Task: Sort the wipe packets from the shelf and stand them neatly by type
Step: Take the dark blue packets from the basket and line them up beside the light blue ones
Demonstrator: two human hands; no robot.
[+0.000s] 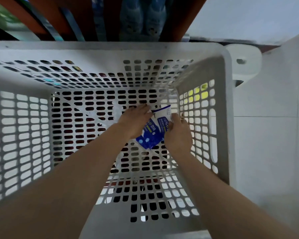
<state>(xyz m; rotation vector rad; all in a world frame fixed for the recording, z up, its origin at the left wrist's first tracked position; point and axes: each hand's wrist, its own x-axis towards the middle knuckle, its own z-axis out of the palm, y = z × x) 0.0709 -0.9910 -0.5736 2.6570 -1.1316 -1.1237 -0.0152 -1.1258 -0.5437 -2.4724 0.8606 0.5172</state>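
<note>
Both my arms reach down into a deep white perforated basket (110, 50). At its bottom right lie blue and white wipe packets (152, 133), at least two, overlapping. My left hand (136, 119) rests on the packets' left side, fingers pointing toward the far wall. My right hand (178, 133) grips the right edge of the upper white and blue packet (162, 116), thumb on its face. Part of the packets is hidden under both hands.
The basket's slotted walls close in on all sides. Beyond its far rim stands an orange shelf frame (176, 19) with pale blue bottles (141, 16). White floor tiles (266, 144) lie to the right, and a white bracket (243, 61) juts from the basket's far right corner.
</note>
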